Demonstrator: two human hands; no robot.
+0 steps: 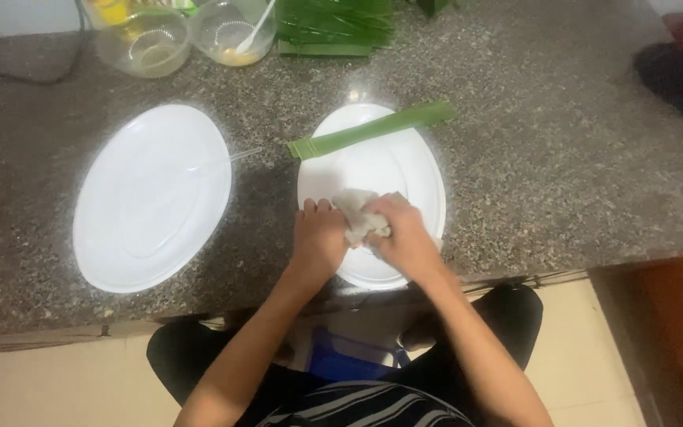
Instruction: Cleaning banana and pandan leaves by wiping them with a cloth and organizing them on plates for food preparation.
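Both hands, left hand [318, 237] and right hand [406, 237], have fingers clenched on a pale dough lump [360, 215] over the near-right white plate [424, 170]. Risk: uneven squeezing may tear the lump, dropping pieces onto the bench [563, 158].

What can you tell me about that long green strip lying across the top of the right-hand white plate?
The green strip looks like a folded leaf: long, narrow, flat, with fine lengthwise ribs and squarely cut ends. It lies slanted across the far rim of the right plate, its left end lower and paler, its right end reaching out over the speckled stone counter. Neither hand touches it. More green leaves of the same kind are stacked at the counter's far edge.
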